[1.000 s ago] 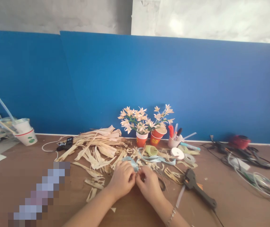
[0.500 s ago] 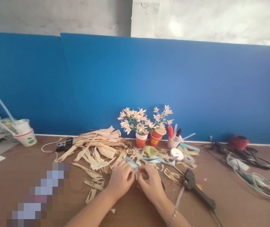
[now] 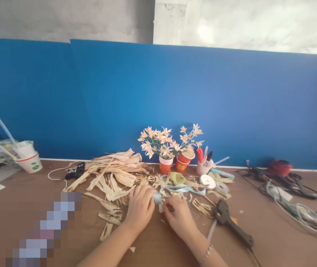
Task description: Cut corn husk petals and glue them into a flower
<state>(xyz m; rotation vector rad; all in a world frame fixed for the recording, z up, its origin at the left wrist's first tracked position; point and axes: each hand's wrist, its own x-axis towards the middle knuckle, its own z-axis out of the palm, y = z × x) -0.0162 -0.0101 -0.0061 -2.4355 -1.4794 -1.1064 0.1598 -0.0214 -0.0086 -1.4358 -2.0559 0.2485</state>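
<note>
My left hand (image 3: 140,204) is closed over the table, its fingertips at a light blue strip (image 3: 157,198) that shows just right of them. Facing it, my right hand (image 3: 180,214) has thumb and fingers curled together in a pinch; what is in it is too small to make out. A little pale scrap (image 3: 161,208) shows beside the right fingertips. Behind the hands lie a longer light blue ribbon (image 3: 186,188) and pale dried husk strips (image 3: 116,178). To the right rests a dark hot glue gun (image 3: 232,222) with a glue stick in it.
Pale flowers (image 3: 160,139) stand in red paper cups (image 3: 166,167) by the blue partition (image 3: 175,89). Nearby are a pen cup (image 3: 203,168), a white tape roll (image 3: 207,181) and a clear roll (image 3: 222,187). Cables (image 3: 311,218) lie right; a white cup (image 3: 30,163) stands left.
My hands have drawn slightly apart, the left a little leftward and the right a little rightward. More of the light blue strip shows between them.
</note>
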